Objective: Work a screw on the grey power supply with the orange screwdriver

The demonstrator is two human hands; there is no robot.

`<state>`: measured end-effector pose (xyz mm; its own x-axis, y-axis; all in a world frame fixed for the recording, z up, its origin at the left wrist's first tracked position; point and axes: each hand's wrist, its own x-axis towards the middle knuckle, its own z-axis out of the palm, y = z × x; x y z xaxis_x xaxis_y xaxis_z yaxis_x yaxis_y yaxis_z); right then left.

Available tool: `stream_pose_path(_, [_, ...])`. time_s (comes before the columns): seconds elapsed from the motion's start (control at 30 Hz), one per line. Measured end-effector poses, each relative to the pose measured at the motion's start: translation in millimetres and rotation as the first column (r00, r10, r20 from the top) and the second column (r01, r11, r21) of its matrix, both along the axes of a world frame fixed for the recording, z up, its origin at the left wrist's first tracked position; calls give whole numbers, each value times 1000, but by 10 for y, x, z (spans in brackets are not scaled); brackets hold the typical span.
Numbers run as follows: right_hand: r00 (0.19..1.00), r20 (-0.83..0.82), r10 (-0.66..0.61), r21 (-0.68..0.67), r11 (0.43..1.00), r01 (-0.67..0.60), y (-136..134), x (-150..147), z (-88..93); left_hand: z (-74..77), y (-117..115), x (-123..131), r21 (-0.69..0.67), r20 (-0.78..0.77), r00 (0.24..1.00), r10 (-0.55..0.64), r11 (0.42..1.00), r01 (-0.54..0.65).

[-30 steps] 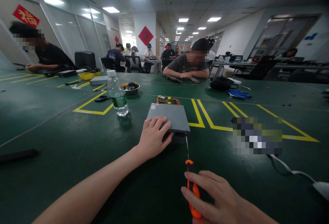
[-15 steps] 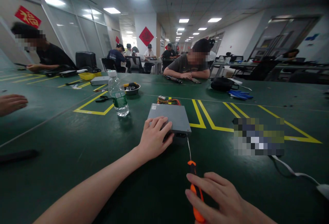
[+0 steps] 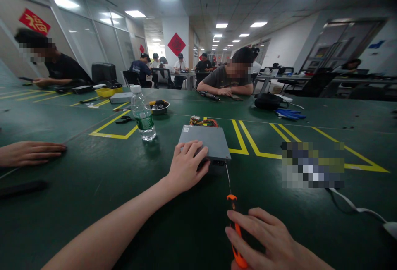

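A grey metal computer power supply [image 3: 211,139] lies flat on the green table, its bundle of coloured wires [image 3: 204,123] at the far side. My left hand [image 3: 187,166] rests on its near left corner, fingers over the top and thumb at the front edge, gripping it. In my right hand [image 3: 263,235] is an orange and black screwdriver [image 3: 237,237], held by the handle between thumb and fingers. The shaft points away from me, and its tip is at the near right corner of the power supply. Any screw under the tip is too small to make out.
A clear water bottle [image 3: 144,117] stands left of the power supply, with a metal bowl [image 3: 166,108] behind it. Another person's hand [image 3: 34,153] lies on the table at left. A blurred-out object [image 3: 313,164] with a white cable [image 3: 356,209] is at right, near blue gloves [image 3: 290,114].
The other person's hand at left has reached further right and down onto the table. My screwdriver's handle looks turned, its tip at the same corner. My left hand has stayed still.
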<state>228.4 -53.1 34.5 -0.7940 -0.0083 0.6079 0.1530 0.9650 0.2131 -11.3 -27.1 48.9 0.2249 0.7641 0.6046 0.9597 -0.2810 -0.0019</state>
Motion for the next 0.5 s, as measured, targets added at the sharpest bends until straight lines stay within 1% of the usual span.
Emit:
stream_pose_path(0.07, [999,-50,4,3,1000,-4,-10,-23,14,-1,1,-1,2,1,1000,0,1000,0])
stream_pose_path(0.17, [996,-83,21,11,1000,-21,-15,-29,20,-2,1,0,10,9,1000,0,1000,0])
stream_pose_path(0.3, [995,-73,61,25,998,-59,-5,-11,1,-5,0,3,16,22,1000,-7,1000,7])
stream_pose_path(0.5, [995,-2,96,-22,995,-96,25,-83,10,-18,5,-2,11,12,1000,-4,1000,4])
